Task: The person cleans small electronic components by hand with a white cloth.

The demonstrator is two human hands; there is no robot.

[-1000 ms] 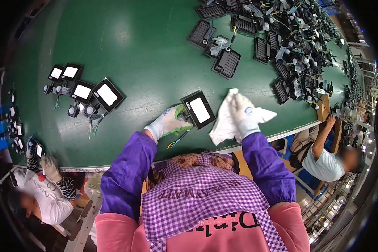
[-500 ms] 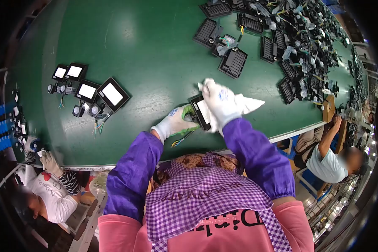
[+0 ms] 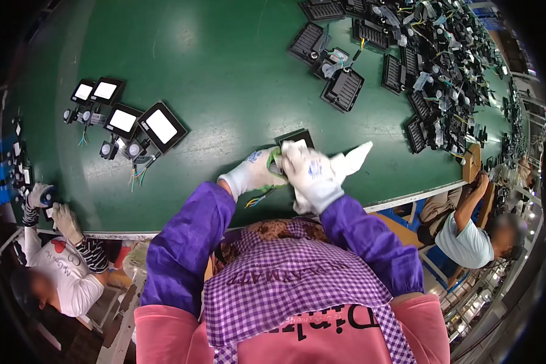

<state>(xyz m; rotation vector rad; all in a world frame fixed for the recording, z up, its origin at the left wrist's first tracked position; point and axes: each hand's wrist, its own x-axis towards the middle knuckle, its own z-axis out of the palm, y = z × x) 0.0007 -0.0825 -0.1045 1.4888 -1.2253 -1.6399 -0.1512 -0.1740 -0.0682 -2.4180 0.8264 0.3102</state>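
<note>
In the head view, my white-gloved left hand [image 3: 256,172], with green on its fingers, is closed around the lower left of a black sensor floodlight [image 3: 303,136]. My gloved right hand [image 3: 312,177] presses a bunched white cloth [image 3: 353,160] against the lower part of that lamp. One end of the cloth sticks out to the right. Most of the lamp's face is hidden by my right hand; its black upper edge shows. Short coloured wires [image 3: 258,199] come out below my left hand.
Several floodlights [image 3: 162,126] lie face up to the left on the green table [image 3: 212,73]. A large heap of black lamps [image 3: 434,79] covers the far right. A co-worker's gloved hands [image 3: 67,223] are at the left edge; another person [image 3: 470,239] sits right, by a cardboard box [image 3: 471,164].
My right hand has moved down and slightly left over the lamp with the cloth, uncovering the lamp's upper edge. My left hand keeps its hold.
</note>
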